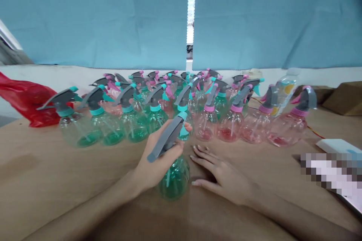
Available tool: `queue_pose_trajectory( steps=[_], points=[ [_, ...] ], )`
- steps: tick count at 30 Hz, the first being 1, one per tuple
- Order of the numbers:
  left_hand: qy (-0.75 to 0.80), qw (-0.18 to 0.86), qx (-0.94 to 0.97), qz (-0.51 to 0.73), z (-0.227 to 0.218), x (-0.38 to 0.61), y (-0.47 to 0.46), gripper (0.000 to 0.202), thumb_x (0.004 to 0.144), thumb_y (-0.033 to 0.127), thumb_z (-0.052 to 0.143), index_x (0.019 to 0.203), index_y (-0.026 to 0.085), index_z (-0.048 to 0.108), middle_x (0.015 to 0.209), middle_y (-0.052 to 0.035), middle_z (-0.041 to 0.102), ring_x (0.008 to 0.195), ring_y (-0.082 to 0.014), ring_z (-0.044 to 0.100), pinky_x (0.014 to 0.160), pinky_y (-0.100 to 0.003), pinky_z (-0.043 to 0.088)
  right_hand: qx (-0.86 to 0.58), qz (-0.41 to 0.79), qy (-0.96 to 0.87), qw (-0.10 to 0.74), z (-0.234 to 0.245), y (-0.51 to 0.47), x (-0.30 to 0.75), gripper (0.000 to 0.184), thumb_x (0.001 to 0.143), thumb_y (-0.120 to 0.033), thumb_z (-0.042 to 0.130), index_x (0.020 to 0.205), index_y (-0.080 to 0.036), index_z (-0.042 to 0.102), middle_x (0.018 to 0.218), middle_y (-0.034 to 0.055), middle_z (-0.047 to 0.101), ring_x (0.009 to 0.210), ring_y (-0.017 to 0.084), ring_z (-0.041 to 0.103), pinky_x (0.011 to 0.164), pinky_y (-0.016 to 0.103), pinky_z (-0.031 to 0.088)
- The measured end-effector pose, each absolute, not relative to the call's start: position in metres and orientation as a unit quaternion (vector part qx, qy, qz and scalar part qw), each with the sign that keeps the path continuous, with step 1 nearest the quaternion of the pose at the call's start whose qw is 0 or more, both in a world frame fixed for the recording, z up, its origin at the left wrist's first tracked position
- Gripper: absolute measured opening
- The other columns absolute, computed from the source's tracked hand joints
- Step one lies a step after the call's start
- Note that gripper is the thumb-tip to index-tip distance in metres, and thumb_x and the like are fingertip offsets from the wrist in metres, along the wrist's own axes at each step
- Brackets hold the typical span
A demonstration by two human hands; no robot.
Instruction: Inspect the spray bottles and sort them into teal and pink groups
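My left hand (158,158) is wrapped round the neck and grey trigger head of a green spray bottle (174,180), which stands on the wooden table in front of me. Its nozzle points away from me, and the fingers hide its collar. Just right of that bottle, my right hand (220,173) rests on the tabletop with its fingers stretched out, holding nothing. Beyond both hands, clear green spray bottles (135,128) with turquoise collars line the left side. Pink spray bottles (230,126) with pink collars continue the row on the right.
More spray bottles crowd behind the front row. A red plastic bag (39,101) lies at the far left. On the right are a clear drink bottle (285,86), a brown box (346,98), a white box (339,146) and a blurred-out device (333,177). A blue curtain (98,19) hangs behind.
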State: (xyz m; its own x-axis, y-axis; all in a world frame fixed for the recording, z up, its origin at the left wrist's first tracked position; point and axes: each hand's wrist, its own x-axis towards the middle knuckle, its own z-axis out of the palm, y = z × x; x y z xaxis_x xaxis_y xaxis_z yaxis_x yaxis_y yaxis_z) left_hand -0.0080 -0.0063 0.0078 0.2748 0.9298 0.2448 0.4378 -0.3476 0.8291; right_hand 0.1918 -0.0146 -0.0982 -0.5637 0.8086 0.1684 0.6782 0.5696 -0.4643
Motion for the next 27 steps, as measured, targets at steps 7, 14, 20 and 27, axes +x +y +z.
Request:
queue_pose_trajectory(
  steps=[7,14,20,27],
  points=[
    [0.471,0.332,0.724,0.379,0.005,-0.0112,-0.0079,0.038,0.076,0.022,0.05,0.112,0.032,0.057,0.075,0.0032,0.061,0.069,-0.0163,0.06,0.054,-0.024,0.043,-0.428,0.169,-0.87,0.176,-0.0981,-0.0149,0.1922,0.066,0.086,-0.059,0.043,0.138,-0.018,0.04,0.147,0.0076,0.032,0.137,0.025,0.024,0.111,0.046,0.024],
    [0.464,0.33,0.728,0.382,0.0068,-0.0112,-0.0087,0.032,0.076,0.022,0.051,0.106,0.03,0.058,0.071,0.004,0.059,0.061,-0.0146,0.055,0.054,-0.024,0.043,-0.427,0.161,-0.872,0.177,-0.1015,-0.0148,0.1925,0.064,0.087,-0.058,0.043,0.138,-0.019,0.04,0.147,0.0069,0.032,0.137,0.024,0.024,0.111,0.047,0.024],
    [0.453,0.332,0.729,0.391,0.0056,-0.0125,-0.0074,0.029,0.077,0.022,0.05,0.104,0.03,0.057,0.072,0.004,0.059,0.062,-0.0145,0.055,0.056,-0.024,0.043,-0.425,0.167,-0.868,0.194,-0.1034,-0.0141,0.1941,0.061,0.087,-0.055,0.046,0.138,-0.022,0.041,0.147,0.0057,0.033,0.136,0.025,0.025,0.111,0.046,0.025],
    [0.468,0.329,0.729,0.376,0.0044,-0.013,-0.0076,0.036,0.077,0.022,0.051,0.111,0.03,0.059,0.079,0.0026,0.064,0.07,-0.0164,0.06,0.061,-0.025,0.048,-0.43,0.168,-0.867,0.187,-0.1032,-0.015,0.1927,0.061,0.088,-0.055,0.045,0.138,-0.021,0.041,0.147,0.0062,0.032,0.137,0.025,0.025,0.111,0.047,0.024]
  ],
)
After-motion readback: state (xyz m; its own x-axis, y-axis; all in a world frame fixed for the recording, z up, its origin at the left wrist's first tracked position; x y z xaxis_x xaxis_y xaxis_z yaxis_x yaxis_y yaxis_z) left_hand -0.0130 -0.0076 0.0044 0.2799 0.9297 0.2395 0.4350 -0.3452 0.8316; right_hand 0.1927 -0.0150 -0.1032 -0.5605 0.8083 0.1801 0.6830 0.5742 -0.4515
